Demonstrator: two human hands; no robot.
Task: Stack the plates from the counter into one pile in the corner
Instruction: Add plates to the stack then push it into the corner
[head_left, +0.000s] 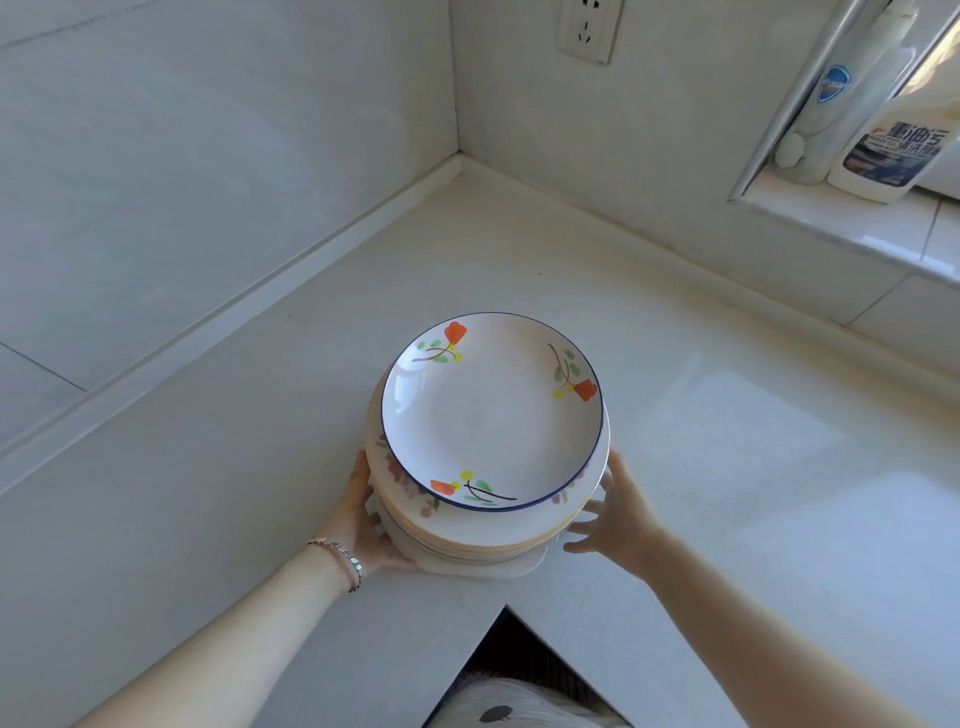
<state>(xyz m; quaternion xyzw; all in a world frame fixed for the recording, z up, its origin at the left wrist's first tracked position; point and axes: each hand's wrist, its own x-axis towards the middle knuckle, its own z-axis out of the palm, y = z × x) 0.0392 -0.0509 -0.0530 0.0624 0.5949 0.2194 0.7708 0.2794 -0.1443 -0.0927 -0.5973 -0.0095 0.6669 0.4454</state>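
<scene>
On the counter (675, 441), well short of the corner (467, 176), the pile of plates (493, 410) is being steadied from both sides. The left hand (363, 519) is being pressed against it, fingers hidden; the right hand (618, 514) is being held wide open beside it. Slow, even pushing is being called for.

A pale, faintly speckled surface (249, 467) runs in an L shape into a corner where two tiled walls meet, with a low raised lip along its back edges. A patch of sunlight brightens its right side. One pile of plates (467, 535) stands on it, close to the inner front edge and well apart from the wall corner. The top plate (493, 415) is white with a blue rim and orange flowers. Wider cream-edged plates lie beneath it.
</scene>
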